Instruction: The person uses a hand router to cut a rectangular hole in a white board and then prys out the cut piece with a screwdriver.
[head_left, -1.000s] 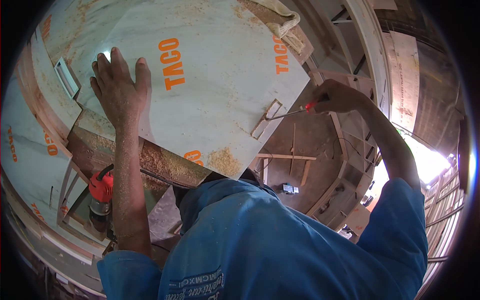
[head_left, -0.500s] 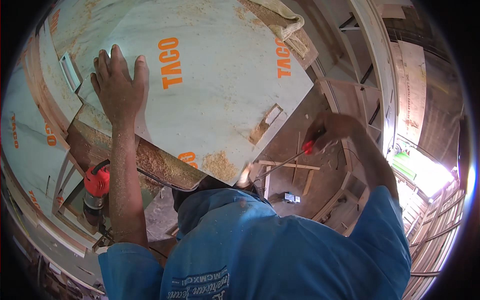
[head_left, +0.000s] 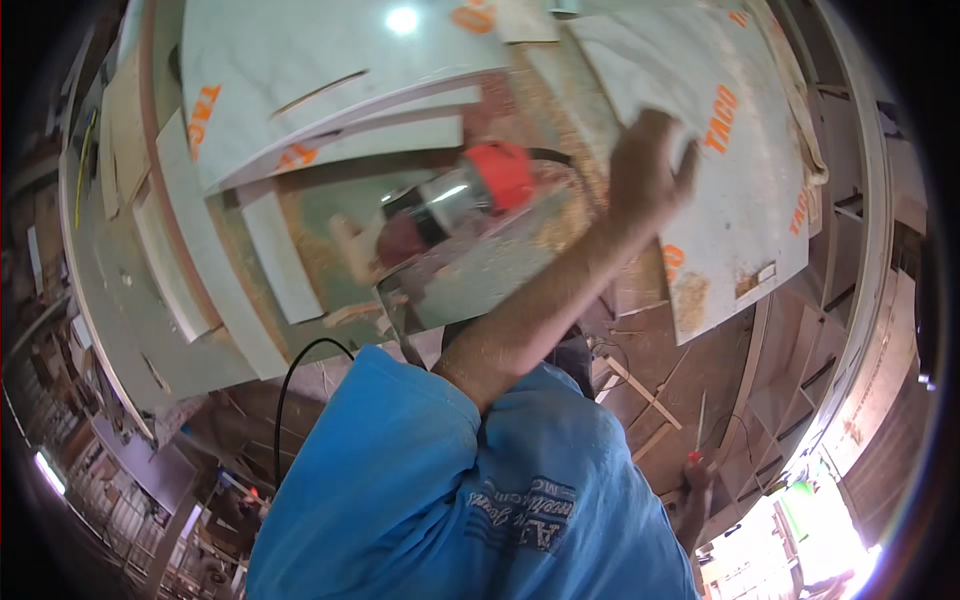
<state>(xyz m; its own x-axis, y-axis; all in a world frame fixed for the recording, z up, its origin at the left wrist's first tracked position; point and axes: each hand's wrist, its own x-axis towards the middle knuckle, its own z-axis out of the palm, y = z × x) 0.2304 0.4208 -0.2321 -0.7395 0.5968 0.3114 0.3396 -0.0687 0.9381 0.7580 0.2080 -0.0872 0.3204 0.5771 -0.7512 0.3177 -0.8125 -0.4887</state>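
Observation:
My left hand (head_left: pixel 652 170) is on a pale marble-patterned board (head_left: pixel 735 185) with orange printing, its bent fingers and thumb apart, slightly blurred. The board has a small rectangular cutout (head_left: pixel 755 280) near its lower corner and sawdust on it. Left of that hand a red and silver corded power tool (head_left: pixel 500 175) lies among wood shavings, also blurred. Down at the lower right, away from the boards, my right hand (head_left: pixel 697 478) grips a red-handled screwdriver (head_left: pixel 700 430), its shaft pointing up in the picture.
More pale boards (head_left: pixel 330 40) and wooden strips (head_left: pixel 270 250) lie on the worktop at left and top. A cloth (head_left: pixel 805 140) hangs along the right board's edge. Cabinet frames (head_left: pixel 820 340) line the right side, loose battens (head_left: pixel 645 395) lie on the floor, and a black cable (head_left: pixel 285 400) loops down.
The view has swung leftward, shifting the board right and bringing the power tool to the middle. My right hand has left the cutout and dropped low with the screwdriver.

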